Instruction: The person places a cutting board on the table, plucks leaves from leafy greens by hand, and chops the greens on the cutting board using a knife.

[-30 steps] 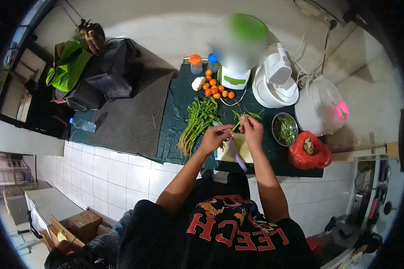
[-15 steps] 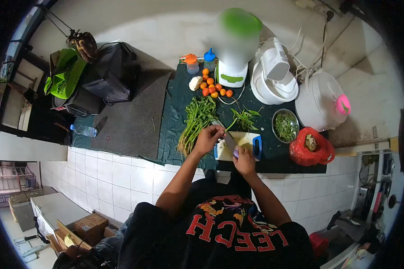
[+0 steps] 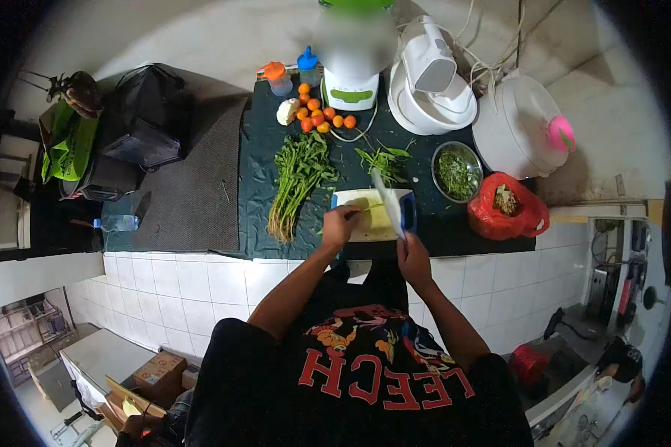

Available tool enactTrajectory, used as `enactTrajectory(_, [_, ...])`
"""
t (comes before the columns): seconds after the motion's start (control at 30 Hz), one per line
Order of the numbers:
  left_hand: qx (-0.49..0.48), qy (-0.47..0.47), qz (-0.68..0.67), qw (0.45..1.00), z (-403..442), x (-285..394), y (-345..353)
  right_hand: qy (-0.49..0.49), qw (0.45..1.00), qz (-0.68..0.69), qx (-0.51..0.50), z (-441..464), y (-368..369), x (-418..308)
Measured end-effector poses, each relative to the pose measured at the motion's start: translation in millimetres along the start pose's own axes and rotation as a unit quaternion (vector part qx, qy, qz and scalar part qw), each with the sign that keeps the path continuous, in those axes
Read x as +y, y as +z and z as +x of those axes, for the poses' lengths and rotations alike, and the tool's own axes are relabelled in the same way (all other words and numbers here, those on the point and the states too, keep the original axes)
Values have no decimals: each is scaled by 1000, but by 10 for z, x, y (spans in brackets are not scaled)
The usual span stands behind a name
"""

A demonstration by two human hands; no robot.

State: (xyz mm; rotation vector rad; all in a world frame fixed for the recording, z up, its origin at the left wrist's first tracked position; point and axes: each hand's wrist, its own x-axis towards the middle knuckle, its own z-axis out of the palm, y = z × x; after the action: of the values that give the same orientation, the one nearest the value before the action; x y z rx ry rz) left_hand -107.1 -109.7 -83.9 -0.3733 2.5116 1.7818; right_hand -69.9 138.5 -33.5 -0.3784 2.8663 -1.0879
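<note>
My right hand (image 3: 413, 259) is closed around the handle of a knife (image 3: 387, 203), its broad blade slanting over the right part of the cutting board (image 3: 376, 229). At the board's left edge, my left hand (image 3: 338, 226) pinches a thin green stem (image 3: 371, 207) that reaches across the board. The board is pale with blue ends. Behind it lies a small pile of leafy sprigs (image 3: 389, 165), partly covered by the blade tip. A large bunch of leafy greens with roots (image 3: 298, 182) lies to the left of the board.
A metal bowl of cut greens (image 3: 455, 173) and a red plastic bag (image 3: 492, 221) stand on the right. Orange tomatoes (image 3: 317, 118), a white cauliflower piece (image 3: 288, 112), two capped bottles and a blender (image 3: 350, 86) are at the back. A water bottle (image 3: 119, 223) lies far left.
The knife has swung more upright and sits farther right of my left hand. My left hand has brought the stem down over the board. The whole view has shifted.
</note>
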Motion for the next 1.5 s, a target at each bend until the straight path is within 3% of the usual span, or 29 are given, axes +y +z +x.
enactTrajectory(0.07, [1, 102, 108, 989, 48, 49, 45, 4, 999, -13, -35, -8, 5, -84])
enactTrajectory(0.17, [-28, 114, 143, 983, 96, 85, 80, -4, 998, -17, -60, -58, 145, -119])
enactTrajectory(0.3, [-38, 103, 183, 977, 144, 88, 95, 7, 995, -11, -100, -112, 240, -14])
enactTrajectory(0.4, [-43, 79, 204, 975, 101, 175, 74, -14, 998, 0, -69, -131, 270, -16])
enactTrajectory(0.47, [-60, 91, 155, 982, 95, 213, 38, -5, 997, -5, -76, -163, 320, -19])
enactTrajectory(0.7, [-61, 136, 216, 965, 98, 143, 58, 16, 997, 41, -56, -23, 613, 23])
enactTrajectory(0.8, [-81, 67, 259, 960, 116, 84, 24, -15, 1000, 0, -18, 233, 652, -89])
enactTrajectory(0.87, [-76, -2, 201, 977, 105, -26, -71, -3, 1000, -14, -26, 388, 628, -180])
enactTrajectory(0.93, [-52, 3, 154, 987, 89, -147, -185, 10, 999, -28, -38, 466, 555, -266])
enactTrajectory(1.03, [-26, -25, 83, 996, -51, -48, -414, -59, 997, -19, 43, 419, 486, -317])
enactTrajectory(1.13, [-24, -57, 60, 996, -145, 73, -602, -18, 1000, -6, 12, 257, 302, -121])
enactTrajectory(1.2, [-39, -76, 9, 996, -199, 201, -665, -39, 997, 24, -60, 196, 28, 177])
enactTrajectory(1.3, [-8, -67, 33, 997, -217, 419, -705, -40, 980, -66, -184, 196, -399, 613])
enactTrajectory(1.43, [11, -42, -10, 999, -110, 385, -639, -100, 979, -98, -148, 386, -644, 863])
enactTrajectory(1.5, [23, -74, -78, 994, -70, 344, -572, -97, 982, -104, -125, 563, -691, 772])
